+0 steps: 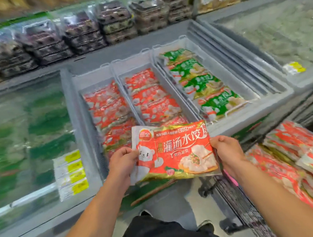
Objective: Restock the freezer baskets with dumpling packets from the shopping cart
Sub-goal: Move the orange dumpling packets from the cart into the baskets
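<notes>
- The dumpling packet (175, 151) is up in the air, just in front of the open freezer (249, 115), over its near edge.
- The left hand (122, 161) holds the packet's left side. Its fingers are curled round that edge.
- The right hand (226, 149) holds the packet's right side, with its fingers curled round that edge too.
- The packet looks like a soft plastic bag with hard frozen lumps inside. I think it is a bit heavy and bends in the middle.
- The bag looks shiny, so it may be slippery and cold. Holding both short sides, like now, seems the safest way.
- Inside the freezer are three baskets. The left basket (93, 80) and the middle basket (136, 66) hold red packets like this one. The right basket (199, 55) holds green packets.
- The red baskets look nearly full at the near end. There is bare room at the far end of each, away from the freezer's near edge.
- The basket walls stand up between the rows, so I think the packet has to go in flat and straight, or a corner could catch.
- The freezer's near edge is right under the packet. It needs lifting over, not dragging.
- The shopping cart (239, 202) is to the right of the freezer, with piles of red packets (296, 153) in it.
</notes>
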Available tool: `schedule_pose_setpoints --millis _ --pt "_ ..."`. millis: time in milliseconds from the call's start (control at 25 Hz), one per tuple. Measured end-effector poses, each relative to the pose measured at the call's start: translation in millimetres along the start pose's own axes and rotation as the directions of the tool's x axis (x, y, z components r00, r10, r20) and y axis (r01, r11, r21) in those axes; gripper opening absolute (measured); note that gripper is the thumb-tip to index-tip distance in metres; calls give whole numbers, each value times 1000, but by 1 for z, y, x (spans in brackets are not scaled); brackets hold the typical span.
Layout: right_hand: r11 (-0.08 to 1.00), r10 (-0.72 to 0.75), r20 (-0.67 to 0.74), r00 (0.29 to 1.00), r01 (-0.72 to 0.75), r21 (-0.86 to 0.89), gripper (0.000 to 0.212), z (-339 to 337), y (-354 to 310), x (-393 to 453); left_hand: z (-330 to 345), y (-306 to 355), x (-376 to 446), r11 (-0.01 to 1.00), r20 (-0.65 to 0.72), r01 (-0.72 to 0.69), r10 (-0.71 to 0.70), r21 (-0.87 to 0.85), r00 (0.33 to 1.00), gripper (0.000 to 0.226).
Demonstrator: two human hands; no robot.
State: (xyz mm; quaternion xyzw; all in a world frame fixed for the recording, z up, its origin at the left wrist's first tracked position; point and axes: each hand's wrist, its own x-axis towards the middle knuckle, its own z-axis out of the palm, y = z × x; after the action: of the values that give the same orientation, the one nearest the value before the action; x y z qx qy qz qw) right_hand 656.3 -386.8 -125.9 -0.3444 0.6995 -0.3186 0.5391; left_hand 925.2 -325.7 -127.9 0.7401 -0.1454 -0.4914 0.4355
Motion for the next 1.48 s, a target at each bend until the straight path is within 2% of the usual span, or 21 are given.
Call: schedule_pose_setpoints --millis 240,520,760,920,1080,1240,1360,1480 --pt "988 -22 67 997 33 -153 16 96 -11 21 -66 8 33 994 -69 22 -30 -110 997 25" --pt "974 -9 143 990 41 -221 18 142 -41 62 -82 23 72 984 -98 83 -100 -161 990 22" --pt "965 1 164 987 42 -259 23 164 -86 141 -40 52 142 971 -165 143 -176 -194 971 27" --pt "960 20 178 984 31 -280 11 171 -119 214 12 81 193 957 -207 186 -233 -222 950 20" --pt "935 55 202 978 21 -354 17 182 -141 287 54 106 242 966 -324 236 -257 -104 911 14" --pt "903 19 194 981 66 -423 22 204 -170 345 85 129 299 955 -327 279 -295 -96 898 14" --pt "888 -7 181 983 90 -451 24 225 -185 387 102 151 344 950 -387 310 -278 23 879 16" --pt "870 -15 185 983 104 -481 28 243 -193 423 113 168 382 942 -389 305 -231 139 892 15"
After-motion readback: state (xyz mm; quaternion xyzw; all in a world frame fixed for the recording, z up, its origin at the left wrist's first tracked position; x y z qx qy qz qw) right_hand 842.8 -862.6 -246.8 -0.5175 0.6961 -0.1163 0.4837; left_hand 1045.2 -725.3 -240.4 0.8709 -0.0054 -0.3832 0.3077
